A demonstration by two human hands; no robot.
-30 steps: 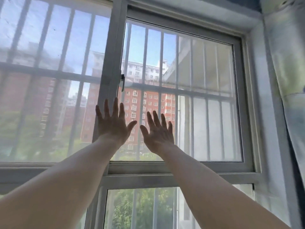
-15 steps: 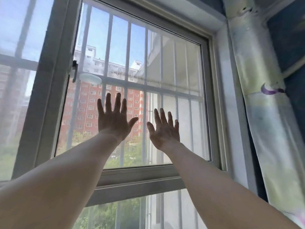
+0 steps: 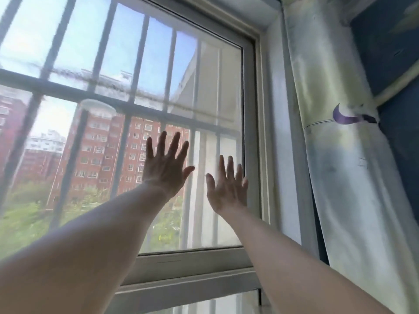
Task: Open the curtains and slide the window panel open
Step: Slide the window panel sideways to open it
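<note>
While pressed flat against the glass, both reached up and forward from bare forearms. Left hand splayed, fingers spread wide and pointing up, palm on the pane, grasping nothing. Right hand likewise flat and released, fingers up, set a little lower and just beside the left, thumbs near but apart. Little finger of the right close to the panel's right stile, at the frame's inner edge; whether touching it cannot be told. Pane itself standing at the right end of the opening, its bottom rail sitting on the sill track. Beyond the glass, vertical and horizontal bars, a red brick building, green trees low down, blue sky above. Left part of the view blurred. Curtain drawn aside to the right of the frame, pale with greenish wash, bunched and bound by a purple tie, dark blue wall behind it. Lower pane partly seen under the sill rail.
</note>
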